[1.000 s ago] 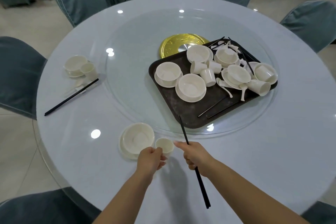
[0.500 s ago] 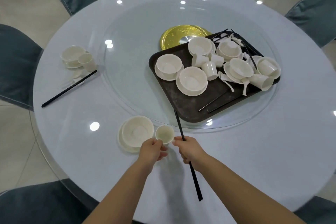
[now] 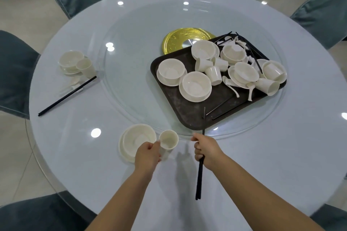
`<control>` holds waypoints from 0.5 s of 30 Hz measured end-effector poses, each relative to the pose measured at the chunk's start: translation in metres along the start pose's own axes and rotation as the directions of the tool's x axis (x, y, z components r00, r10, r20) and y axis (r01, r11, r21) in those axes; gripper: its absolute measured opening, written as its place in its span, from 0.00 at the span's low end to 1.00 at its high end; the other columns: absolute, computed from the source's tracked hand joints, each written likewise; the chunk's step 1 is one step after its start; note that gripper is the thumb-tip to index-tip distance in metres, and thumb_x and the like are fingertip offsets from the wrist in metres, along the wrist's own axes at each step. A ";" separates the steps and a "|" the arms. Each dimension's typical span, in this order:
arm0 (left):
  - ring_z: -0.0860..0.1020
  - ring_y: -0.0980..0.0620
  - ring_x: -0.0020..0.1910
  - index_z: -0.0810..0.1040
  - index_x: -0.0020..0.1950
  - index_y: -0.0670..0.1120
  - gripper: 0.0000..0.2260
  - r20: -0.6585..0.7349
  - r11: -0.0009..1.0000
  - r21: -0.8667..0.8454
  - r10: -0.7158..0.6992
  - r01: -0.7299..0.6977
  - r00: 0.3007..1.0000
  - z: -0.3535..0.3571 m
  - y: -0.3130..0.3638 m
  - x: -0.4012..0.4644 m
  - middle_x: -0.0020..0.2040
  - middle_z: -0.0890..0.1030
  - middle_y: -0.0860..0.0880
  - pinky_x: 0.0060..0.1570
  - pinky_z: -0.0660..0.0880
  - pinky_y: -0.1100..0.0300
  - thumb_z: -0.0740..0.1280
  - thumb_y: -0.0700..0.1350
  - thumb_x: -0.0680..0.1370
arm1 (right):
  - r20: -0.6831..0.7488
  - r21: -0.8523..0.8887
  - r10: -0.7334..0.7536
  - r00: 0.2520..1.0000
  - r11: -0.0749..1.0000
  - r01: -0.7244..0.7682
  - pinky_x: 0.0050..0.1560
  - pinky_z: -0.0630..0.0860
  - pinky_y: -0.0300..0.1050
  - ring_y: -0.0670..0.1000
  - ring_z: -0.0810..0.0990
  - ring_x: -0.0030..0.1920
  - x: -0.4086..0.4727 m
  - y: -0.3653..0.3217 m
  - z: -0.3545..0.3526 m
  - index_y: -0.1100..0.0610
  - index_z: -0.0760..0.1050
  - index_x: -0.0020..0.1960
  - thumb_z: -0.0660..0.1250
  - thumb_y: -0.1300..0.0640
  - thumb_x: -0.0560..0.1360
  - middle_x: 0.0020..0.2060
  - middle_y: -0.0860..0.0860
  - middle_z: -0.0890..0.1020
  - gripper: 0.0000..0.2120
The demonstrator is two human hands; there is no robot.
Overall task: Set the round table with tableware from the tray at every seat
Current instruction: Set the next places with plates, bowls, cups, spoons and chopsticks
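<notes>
Near seat underway: left hand (image 3: 148,154) curls around the cup (image 3: 168,141) beside the bowl (image 3: 138,139); right hand (image 3: 205,149) grips chopsticks (image 3: 200,176), likely laying them just right next.

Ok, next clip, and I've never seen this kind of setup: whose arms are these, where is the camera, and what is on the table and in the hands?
There is no machine here. A person wears one wide-angle camera on the head, looking forward and down, so the two bare arms entering from the bottom are their own.

The left hand has its fingers round a small white cup, which stands beside a white bowl on a saucer at the near seat. The right hand grips a pair of black chopsticks, pointing away towards the tray.

The round table has a glass turntable in the middle. On it sits a dark tray with more white bowls, cups, spoons and chopsticks, partly covering a gold plate. At the far left, another seat already has a bowl, cup, spoon and chopsticks. Covered chairs surround the table.
</notes>
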State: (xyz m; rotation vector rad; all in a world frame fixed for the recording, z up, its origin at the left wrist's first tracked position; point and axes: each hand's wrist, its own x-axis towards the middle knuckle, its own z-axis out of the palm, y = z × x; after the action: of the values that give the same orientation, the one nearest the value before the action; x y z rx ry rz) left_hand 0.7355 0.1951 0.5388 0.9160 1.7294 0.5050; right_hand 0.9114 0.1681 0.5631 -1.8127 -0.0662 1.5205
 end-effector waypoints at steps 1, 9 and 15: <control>0.77 0.50 0.33 0.77 0.43 0.41 0.14 0.014 1.000 -0.011 0.013 -0.013 1.000 0.000 0.005 -0.003 0.36 0.80 0.44 0.38 0.76 0.58 0.64 0.50 0.80 | -0.002 0.068 0.018 1.000 0.997 -0.018 0.20 0.58 0.38 0.46 0.58 0.20 -0.001 -0.005 0.000 0.59 0.71 0.41 0.62 0.54 0.80 0.21 0.49 0.63 0.12; 0.82 0.51 0.34 0.81 0.52 0.46 0.17 0.480 0.998 -0.024 -0.032 0.049 0.877 0.024 0.042 -0.047 0.37 0.85 0.49 0.41 0.80 0.59 0.59 0.57 0.81 | 0.073 0.340 -0.152 0.986 0.933 0.119 0.20 0.59 0.39 0.46 0.59 0.20 -0.014 -0.053 0.017 0.58 0.67 0.38 0.60 0.49 0.82 0.21 0.49 0.64 0.18; 0.63 0.55 0.23 0.80 0.50 0.40 0.17 0.495 0.975 -0.194 0.004 0.106 0.869 0.032 0.062 -0.052 0.30 0.71 0.48 0.28 0.64 0.62 0.59 0.52 0.83 | 0.025 0.302 -0.230 0.973 0.929 0.212 0.29 0.72 0.42 0.48 0.70 0.23 -0.016 -0.065 0.020 0.58 0.72 0.40 0.60 0.49 0.81 0.23 0.49 0.72 0.16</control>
State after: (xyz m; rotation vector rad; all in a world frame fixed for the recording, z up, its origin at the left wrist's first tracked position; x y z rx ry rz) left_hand 0.7934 0.1889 0.6038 0.7583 1.2016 0.3714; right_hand 0.9163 0.2166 0.6125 -1.4682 -0.0641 1.3451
